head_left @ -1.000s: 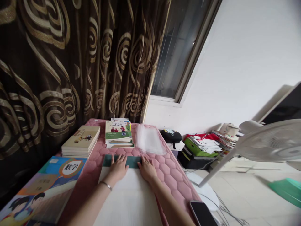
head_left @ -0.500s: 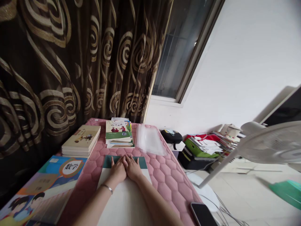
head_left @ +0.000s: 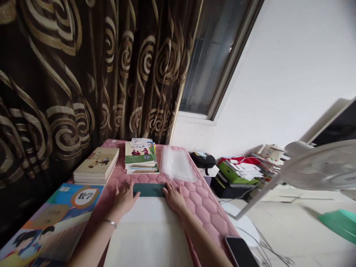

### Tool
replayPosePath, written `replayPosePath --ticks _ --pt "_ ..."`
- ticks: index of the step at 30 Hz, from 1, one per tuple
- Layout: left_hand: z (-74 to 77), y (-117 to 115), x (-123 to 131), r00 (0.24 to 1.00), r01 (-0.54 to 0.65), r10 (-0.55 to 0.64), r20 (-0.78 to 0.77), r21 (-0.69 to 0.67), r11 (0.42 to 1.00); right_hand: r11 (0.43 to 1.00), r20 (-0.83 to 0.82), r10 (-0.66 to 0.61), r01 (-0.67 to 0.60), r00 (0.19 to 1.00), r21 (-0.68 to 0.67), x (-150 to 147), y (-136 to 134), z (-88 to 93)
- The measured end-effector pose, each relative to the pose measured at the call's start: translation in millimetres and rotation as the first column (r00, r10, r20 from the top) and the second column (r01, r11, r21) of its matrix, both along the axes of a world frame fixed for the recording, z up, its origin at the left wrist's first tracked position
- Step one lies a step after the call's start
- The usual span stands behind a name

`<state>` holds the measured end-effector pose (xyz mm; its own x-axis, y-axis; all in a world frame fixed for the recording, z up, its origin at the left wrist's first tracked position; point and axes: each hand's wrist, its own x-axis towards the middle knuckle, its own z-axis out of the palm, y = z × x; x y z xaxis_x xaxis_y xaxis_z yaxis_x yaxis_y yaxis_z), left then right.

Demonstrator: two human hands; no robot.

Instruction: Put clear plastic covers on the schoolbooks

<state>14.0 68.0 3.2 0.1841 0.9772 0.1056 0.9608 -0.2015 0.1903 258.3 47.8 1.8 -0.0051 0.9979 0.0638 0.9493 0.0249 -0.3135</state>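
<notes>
A pale, flat book or large sheet (head_left: pixel 148 230) with a dark green band across its far end lies in front of me on the pink quilted cover. My left hand (head_left: pixel 125 199) rests at the far left corner, thumb on the green band, fingers stretched out. At the opposite corner lies my right hand (head_left: pixel 174 198), flat, with its fingers extended along the edge. Neither hand is closed around anything. Left of my left arm is a blue textbook (head_left: pixel 55 226) with cartoon children on its cover.
Beyond the hands stand a stack of beige books (head_left: pixel 97 165), a pile of booklets (head_left: pixel 141 157) and clear plastic sleeves (head_left: pixel 178 165). A phone (head_left: pixel 240 252) lies at the right edge. Past that edge is a white fan (head_left: pixel 319 167); a patterned curtain (head_left: pixel 111 74) hangs behind.
My hands were together at the middle of the green band. They have slid apart, left hand to the left corner and right hand to the right corner.
</notes>
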Motion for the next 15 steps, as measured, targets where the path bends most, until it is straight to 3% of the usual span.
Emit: replayPosePath --ticks 3,8,15 --pt "1.9 -0.9 -14.2 0.999 -0.030 0.030 -0.012 0.011 1.000 1.000 -0.002 0.006 -0.006 1.000 0.003 2.2 -0.9 -0.9" --pt "-2.6 -2.8 -12.7 0.999 -0.044 0.045 -0.028 0.039 0.998 0.999 0.072 0.032 -0.033 0.997 0.010 -0.8 1.0 1.1" --pt "-6.2 -5.3 -8.8 0.998 -0.019 0.025 -0.053 0.099 0.995 0.998 0.210 0.070 -0.069 0.975 -0.014 -33.6 11.9 26.2"
